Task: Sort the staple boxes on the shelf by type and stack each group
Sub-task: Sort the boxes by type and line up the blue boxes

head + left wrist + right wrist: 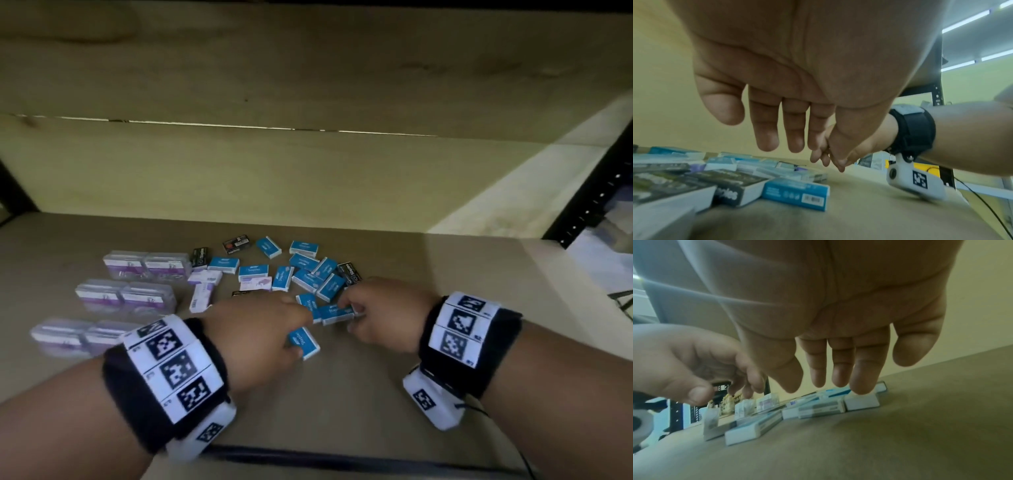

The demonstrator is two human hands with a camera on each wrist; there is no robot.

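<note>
Small staple boxes lie scattered on the brown shelf (pixel 411 359): many blue boxes (pixel 305 262), three black ones (pixel 236 244) and a few white-and-purple ones (pixel 205 277). My left hand (pixel 291 329) hovers with straight fingers over one blue box (pixel 308 344) nearest the front; in the left wrist view the left hand (pixel 795 146) holds nothing above that blue box (pixel 795 193). My right hand (pixel 349 308) reaches over another blue box (pixel 337 313). In the right wrist view the right hand (pixel 822 379) has its fingers extended, with the fingertips (pixel 861 386) just above the boxes (pixel 861 401).
Clear plastic cases with purple labels (pixel 125 296) stand in three pairs at the left. A black box (pixel 731 183) lies beside the near blue one. Wooden panels close the back and top. A black perforated upright (pixel 589 209) borders the right side. Bare shelf lies toward the front edge.
</note>
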